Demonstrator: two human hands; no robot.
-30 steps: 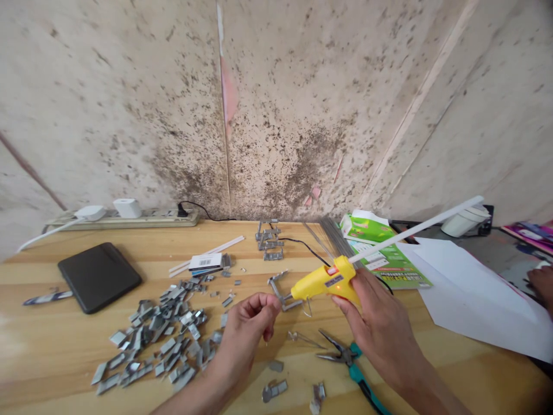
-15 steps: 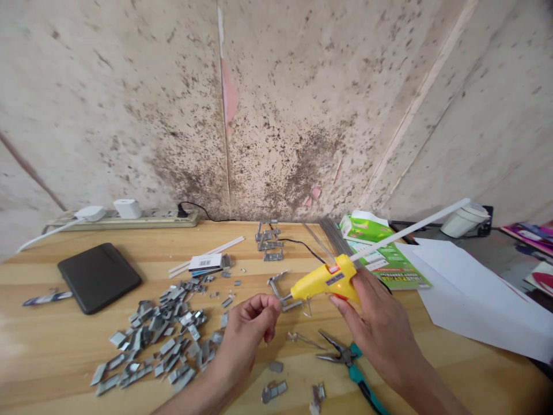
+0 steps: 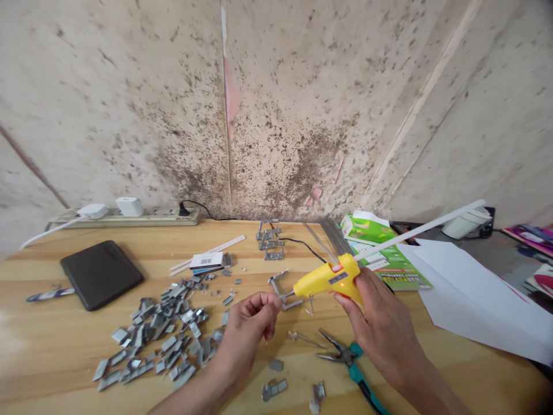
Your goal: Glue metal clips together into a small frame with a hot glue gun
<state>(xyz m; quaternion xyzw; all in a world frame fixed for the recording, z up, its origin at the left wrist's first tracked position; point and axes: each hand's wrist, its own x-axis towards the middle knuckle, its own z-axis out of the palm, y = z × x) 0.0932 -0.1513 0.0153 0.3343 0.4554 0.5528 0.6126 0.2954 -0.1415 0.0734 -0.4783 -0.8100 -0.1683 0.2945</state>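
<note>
My right hand (image 3: 382, 328) grips a yellow hot glue gun (image 3: 326, 280) with a long white glue stick (image 3: 421, 229) sticking out behind it. Its nozzle points left at a small metal piece (image 3: 279, 289) on the wooden table (image 3: 64, 340). My left hand (image 3: 248, 325) hovers just left of the nozzle, fingers curled in a pinch on something too small to make out. A black cord (image 3: 302, 245) runs from the gun toward the wall.
A heap of small metal clips (image 3: 159, 337) lies left of my hands. Teal-handled pliers (image 3: 349, 363) lie below the gun. A black pad (image 3: 101, 274), a power strip (image 3: 125, 216), green boxes (image 3: 380, 248) and white paper (image 3: 470, 297) surround the work spot.
The glue gun and my right hand have shifted slightly right and down. A person's hand at the far right edge one second ago is gone. My left hand has barely moved.
</note>
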